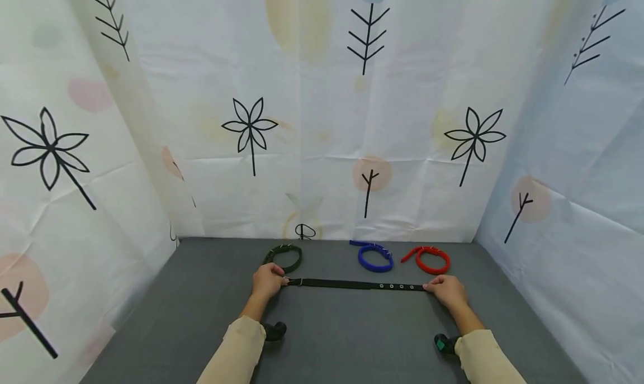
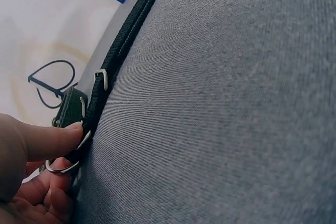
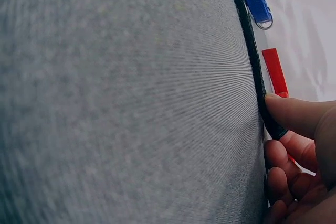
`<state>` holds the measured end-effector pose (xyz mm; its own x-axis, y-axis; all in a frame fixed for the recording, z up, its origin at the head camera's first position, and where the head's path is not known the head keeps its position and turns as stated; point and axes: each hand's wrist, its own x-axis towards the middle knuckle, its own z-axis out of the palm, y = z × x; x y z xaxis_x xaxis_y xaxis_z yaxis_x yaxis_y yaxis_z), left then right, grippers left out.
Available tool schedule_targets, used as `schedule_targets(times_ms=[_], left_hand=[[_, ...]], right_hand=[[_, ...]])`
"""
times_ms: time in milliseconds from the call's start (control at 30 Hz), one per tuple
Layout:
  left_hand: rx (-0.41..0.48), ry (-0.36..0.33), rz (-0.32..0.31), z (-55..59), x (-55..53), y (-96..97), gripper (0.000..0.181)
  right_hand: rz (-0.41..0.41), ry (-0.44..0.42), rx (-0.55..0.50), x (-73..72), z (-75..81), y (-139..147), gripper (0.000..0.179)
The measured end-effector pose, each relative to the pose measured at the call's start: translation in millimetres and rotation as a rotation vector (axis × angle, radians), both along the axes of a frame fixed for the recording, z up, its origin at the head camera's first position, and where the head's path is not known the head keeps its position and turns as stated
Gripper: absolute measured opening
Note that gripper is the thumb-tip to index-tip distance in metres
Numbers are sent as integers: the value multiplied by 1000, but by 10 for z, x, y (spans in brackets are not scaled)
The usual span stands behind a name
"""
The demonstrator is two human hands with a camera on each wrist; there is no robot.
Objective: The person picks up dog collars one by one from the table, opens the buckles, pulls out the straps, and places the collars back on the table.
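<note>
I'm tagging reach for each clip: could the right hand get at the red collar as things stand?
Probably yes: the red collar lies just beyond the right hand, with nothing visible between them, though that hand would likely have to release its end of the black strap first.

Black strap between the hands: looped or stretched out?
Stretched out: the black strap runs nearly straight from the left hand to the right hand, its ends far apart.
</note>
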<state>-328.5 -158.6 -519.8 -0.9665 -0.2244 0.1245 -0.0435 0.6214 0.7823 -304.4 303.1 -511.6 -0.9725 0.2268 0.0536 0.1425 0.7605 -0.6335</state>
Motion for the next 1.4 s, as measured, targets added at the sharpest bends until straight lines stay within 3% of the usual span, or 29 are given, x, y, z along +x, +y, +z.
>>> schedule_targets(times_ms=[233, 567, 833, 1033, 1233, 1400], left_hand=[[12, -6, 17, -14, -1, -23, 19], [49, 17, 50, -51, 40, 10, 18], [96, -5, 74, -32, 45, 23, 17], [114, -11, 74, -14, 57, -3, 17], [138, -10, 67, -11, 57, -25, 17], [144, -2, 63, -16, 54, -31, 18]], right_hand=[[11, 13, -3, 15, -3, -1, 19], [63, 32, -40, -8, 120, 58, 15], [21, 173, -94, -189, 178, -141, 16], [22, 218, -183, -368, 148, -380, 16], [69, 202, -132, -482, 165, -564, 16], [40, 117, -169, -554, 151, -682, 20]])
